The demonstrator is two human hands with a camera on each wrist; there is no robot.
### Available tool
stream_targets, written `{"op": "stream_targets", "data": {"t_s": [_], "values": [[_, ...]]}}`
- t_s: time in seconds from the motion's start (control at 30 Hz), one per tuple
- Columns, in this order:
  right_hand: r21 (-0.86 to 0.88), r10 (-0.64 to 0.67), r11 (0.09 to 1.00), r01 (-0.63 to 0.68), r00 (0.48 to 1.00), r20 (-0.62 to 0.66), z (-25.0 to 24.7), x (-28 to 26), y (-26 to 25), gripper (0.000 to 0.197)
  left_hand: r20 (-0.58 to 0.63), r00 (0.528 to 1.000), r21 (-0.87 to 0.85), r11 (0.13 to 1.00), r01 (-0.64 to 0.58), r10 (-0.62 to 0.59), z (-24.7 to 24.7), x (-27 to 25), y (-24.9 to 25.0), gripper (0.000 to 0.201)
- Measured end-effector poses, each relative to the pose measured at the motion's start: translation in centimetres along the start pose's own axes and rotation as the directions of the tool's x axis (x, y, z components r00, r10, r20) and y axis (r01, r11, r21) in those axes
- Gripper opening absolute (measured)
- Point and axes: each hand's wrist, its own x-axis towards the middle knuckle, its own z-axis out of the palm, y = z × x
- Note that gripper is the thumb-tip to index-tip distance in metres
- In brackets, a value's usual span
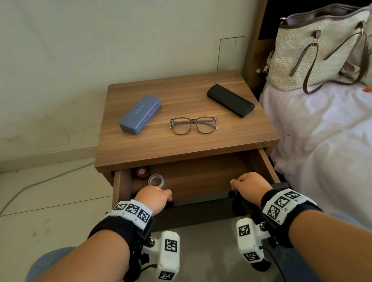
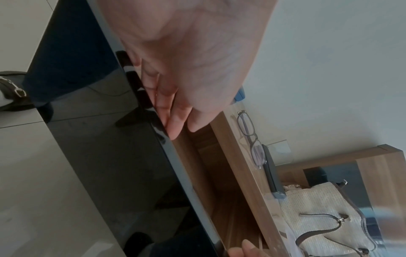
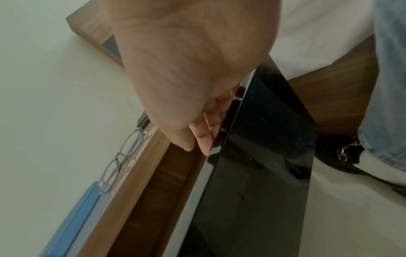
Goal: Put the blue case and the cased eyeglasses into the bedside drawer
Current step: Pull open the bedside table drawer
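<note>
Both hands hook over the top edge of the glossy black drawer front (image 1: 202, 213), drawer (image 1: 213, 175) of the brown wooden bedside table (image 1: 188, 145) pulled partway out. Left hand (image 1: 155, 199) sits at abt 7 o'clock of the opening, right hand (image 1: 251, 185) at abt 5 o'clock. From the wrist cams: left fingers (image 2: 173, 120) lie pressed together, curled down over the front's edge w/ tips on its inner side; right fingers (image 3: 208, 128) are the same, packed side by side & wrapped over the rim, thumb alongside.

On the tabletop: the closed blue hard-shell rectangular case (image 1: 140, 114) lies at abt 10 o'clock, angled, well apart from the rest. Thin-rimmed grey-brown eyeglasses (image 1: 193, 124) lie unfolded near centre, toward the front edge, lenses facing the person, not in any case. Slim black glasses case (image 1: 230, 100) lies at abt 2 o'clock, slanted, apart from the specs.

Inside the drawer, far-left corner: a small red-topped round item (image 1: 141, 172) & a clear tape roll (image 1: 156, 180) just in front of it, close to the left hand.

At 3 o'clock, a white-sheeted bed (image 1: 340, 139) w/ a woven cream handbag w/ brown straps (image 1: 317, 50) on it. A cable (image 1: 28, 189) runs over the pale floor tiles at 9 o'clock.
</note>
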Motion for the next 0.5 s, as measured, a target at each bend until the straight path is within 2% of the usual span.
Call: {"op": "stream_targets", "data": {"t_s": [0.2, 0.33, 0.5], "values": [[0.008, -0.002, 1.0, 0.002, 1.0, 0.005, 0.5, -1.6, 1.0, 0.032, 0.032, 0.999, 0.043, 0.999, -0.032, 0.031, 0.8, -1.6, -0.2, 0.042], [0.114, -0.005, 0.993, 0.008, 1.0, -0.024, 0.8, -2.2, 1.7, 0.021, 0.064, 0.997, 0.046, 0.998, -0.046, 0.043, 1.3, -2.2, -0.6, 0.044], [0.183, -0.016, 0.983, 0.021, 0.999, -0.028, 1.2, -3.2, 2.1, 0.022, 0.098, 0.994, 0.03, 0.999, -0.042, 0.039, 2.0, -2.8, -1.1, 0.043]]}}
